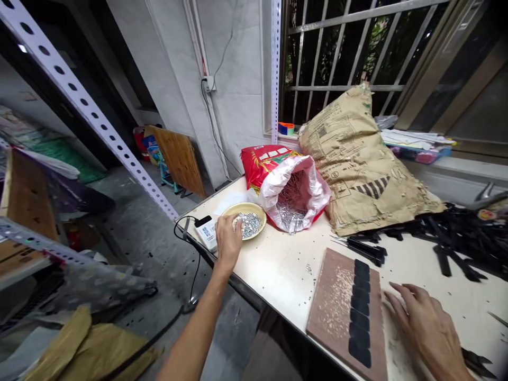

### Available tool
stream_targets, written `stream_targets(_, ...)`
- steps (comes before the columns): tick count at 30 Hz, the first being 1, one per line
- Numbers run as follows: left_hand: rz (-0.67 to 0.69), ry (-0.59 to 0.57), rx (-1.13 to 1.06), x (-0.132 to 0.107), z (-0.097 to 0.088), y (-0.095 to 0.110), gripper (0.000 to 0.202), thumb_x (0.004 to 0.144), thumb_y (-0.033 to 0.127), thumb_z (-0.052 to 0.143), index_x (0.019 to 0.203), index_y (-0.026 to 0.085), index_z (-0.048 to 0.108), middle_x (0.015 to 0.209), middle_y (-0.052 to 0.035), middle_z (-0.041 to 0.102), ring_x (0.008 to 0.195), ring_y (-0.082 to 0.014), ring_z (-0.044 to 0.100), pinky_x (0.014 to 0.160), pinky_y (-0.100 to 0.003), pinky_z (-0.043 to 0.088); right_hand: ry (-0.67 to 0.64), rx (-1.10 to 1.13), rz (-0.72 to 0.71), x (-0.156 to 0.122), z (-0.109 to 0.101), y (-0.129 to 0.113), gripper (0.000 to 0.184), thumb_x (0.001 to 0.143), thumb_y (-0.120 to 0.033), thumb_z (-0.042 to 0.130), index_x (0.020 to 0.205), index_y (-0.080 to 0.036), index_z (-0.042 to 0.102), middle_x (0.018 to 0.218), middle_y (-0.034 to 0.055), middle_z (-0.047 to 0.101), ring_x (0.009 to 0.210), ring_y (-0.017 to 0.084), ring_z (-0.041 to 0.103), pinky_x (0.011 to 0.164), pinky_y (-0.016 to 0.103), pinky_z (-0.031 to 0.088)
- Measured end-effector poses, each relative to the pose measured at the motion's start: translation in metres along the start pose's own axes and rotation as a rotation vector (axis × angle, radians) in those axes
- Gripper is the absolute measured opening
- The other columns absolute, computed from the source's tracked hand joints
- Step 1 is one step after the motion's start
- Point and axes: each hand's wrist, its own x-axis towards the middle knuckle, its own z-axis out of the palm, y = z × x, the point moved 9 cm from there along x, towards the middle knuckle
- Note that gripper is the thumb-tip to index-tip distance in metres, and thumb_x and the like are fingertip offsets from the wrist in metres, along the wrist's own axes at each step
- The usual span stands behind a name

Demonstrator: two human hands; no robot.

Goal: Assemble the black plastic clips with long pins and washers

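Black pieces [360,304] already line the board [331,260] beside our parted right fingers [396,308], while silver bits [251,226] remain in the bowl [246,207] at our left fingers [238,229], whose grip we cannot tell.

So we're stretching our bare left forearm [202,320] out in front, pretty much straight, and our left hand [229,238] is showing its back to us, thumb [238,227] on the inner side, fingers bending down with the tips mostly hidden, so we're not telling if they're pinching. Over on the other side, well apart, we're holding our right hand [431,323] palm down, fingers loosely bent and slightly spread, kinda relaxed looking tbh.
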Motion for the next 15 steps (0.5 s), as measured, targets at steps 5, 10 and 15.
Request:
stream_targets(5, -0.694, -0.603, -0.844, -0.087, 0.068, -0.022, 0.048, 0.080, 0.060, 0.049, 0.089, 0.013, 0.058, 0.071, -0.0087, 0.065, 0.054, -0.0162, 0.061, 0.044, -0.025, 0.046, -0.145, 0.467, -0.320, 0.056, -0.005, -0.143, 0.030, 0.091, -0.041, 0.038, 0.101, -0.025, 0.061, 0.101, 0.0072, 0.064, 0.090, 0.022, 0.061, 0.081, 0.035, 0.048)
stream_targets(10, -0.822, -0.225, -0.986, -0.087, 0.063, -0.065, 0.040, 0.075, 0.052, 0.062, 0.087, 0.019, 0.044, 0.068, -0.0033, 0.064, 0.057, -0.0182, 0.067, 0.052, -0.028, 0.052, -0.313, 0.559, -0.763, 0.096, 0.023, -0.333, 0.028, 0.095, -0.031, 0.036, 0.106, -0.022, 0.060, 0.100, 0.0073, 0.062, 0.091, 0.019, 0.059, 0.080, 0.031, 0.047)
stream_targets(15, -0.783, -0.013, -0.987, -0.065, 0.060, -0.087, 0.033, 0.077, 0.037, 0.066, 0.086, 0.020, 0.039, 0.071, -0.0031, 0.064, 0.064, -0.0191, 0.069, 0.066, -0.034, 0.056, -0.426, 0.267, -0.793, 0.135, 0.091, -0.418, 0.025, 0.091, -0.023, 0.045, 0.113, -0.019, 0.057, 0.114, 0.0116, 0.058, 0.111, 0.025, 0.052, 0.090, 0.036, 0.042)
